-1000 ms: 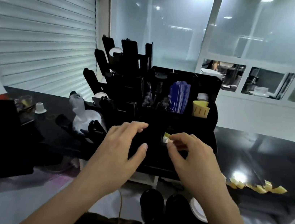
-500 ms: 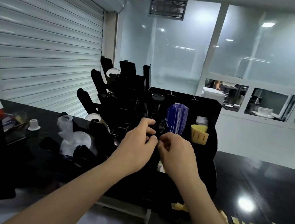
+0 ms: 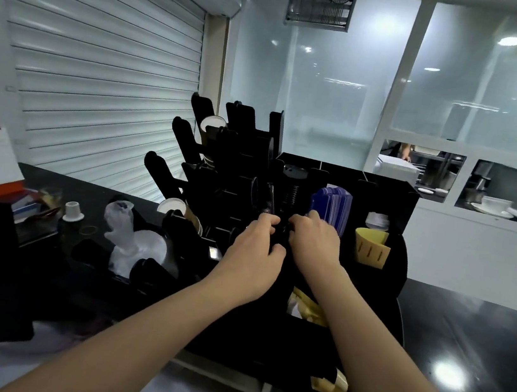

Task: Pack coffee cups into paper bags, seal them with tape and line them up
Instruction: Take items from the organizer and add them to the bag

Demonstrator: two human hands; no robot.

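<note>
Just behind both grips, the black organiser (image 3: 383, 193) hides whatever the left hand (image 3: 254, 250) and right hand (image 3: 315, 242) curl around; I cannot tell what. Cups (image 3: 173, 208) lie left. Fumbling might topple neighbouring items.

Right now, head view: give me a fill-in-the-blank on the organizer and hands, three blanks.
Both hands, left hand and right hand, meet over the ____ organizer.
The card stack behind the right hand is ____.
The sleeve right of the hands is ____.

Missing: black; blue; yellow
</note>
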